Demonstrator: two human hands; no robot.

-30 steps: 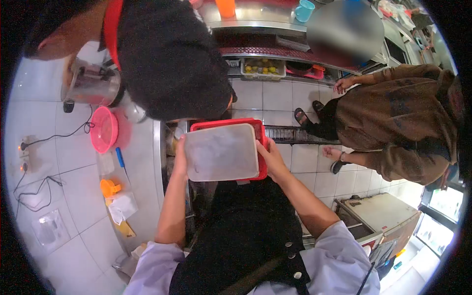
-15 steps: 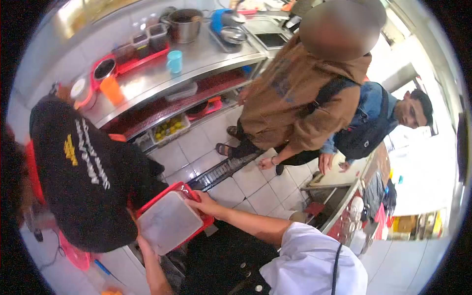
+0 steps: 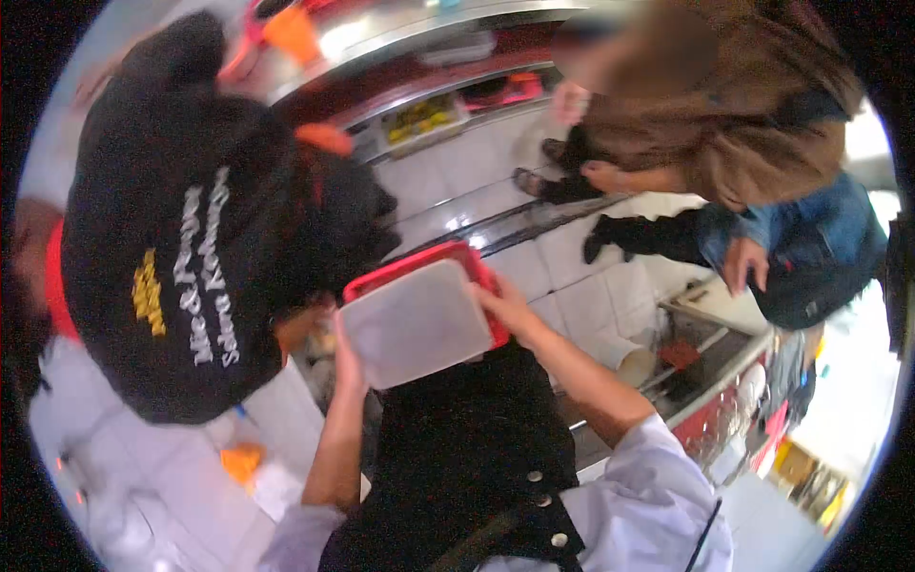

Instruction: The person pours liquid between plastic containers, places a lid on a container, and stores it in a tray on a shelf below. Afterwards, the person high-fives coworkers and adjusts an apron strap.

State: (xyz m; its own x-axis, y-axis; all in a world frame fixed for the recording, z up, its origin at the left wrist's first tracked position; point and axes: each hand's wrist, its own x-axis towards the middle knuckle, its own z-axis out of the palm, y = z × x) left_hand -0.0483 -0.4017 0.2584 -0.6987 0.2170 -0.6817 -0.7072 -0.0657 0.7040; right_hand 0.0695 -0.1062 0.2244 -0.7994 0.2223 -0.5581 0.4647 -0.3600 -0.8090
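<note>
In front of my dark apron, both hands carry a red tray [image 3: 410, 270] with a translucent white container or lid [image 3: 416, 324] lying over it, tilted slightly. My left hand [image 3: 349, 360] grips the near left side, fingers partly hidden beneath. At the right edge, my right hand [image 3: 505, 310] is closed round the red rim, with its thumb by the white piece. What the tray holds under the white piece cannot be made out.
A person in a black shirt [image 3: 181, 248] bends close on the left. Another in brown [image 3: 715, 114] stands at the upper right, beside a person in blue denim [image 3: 810, 224]. Behind are a steel counter [image 3: 381, 43] and a basket of yellow-green fruit [image 3: 419, 122]. A drain channel crosses the floor.
The view has swung back down and left since half a second ago. The tray and white piece stay in both hands. The person in black shows more fully than a second ago.
</note>
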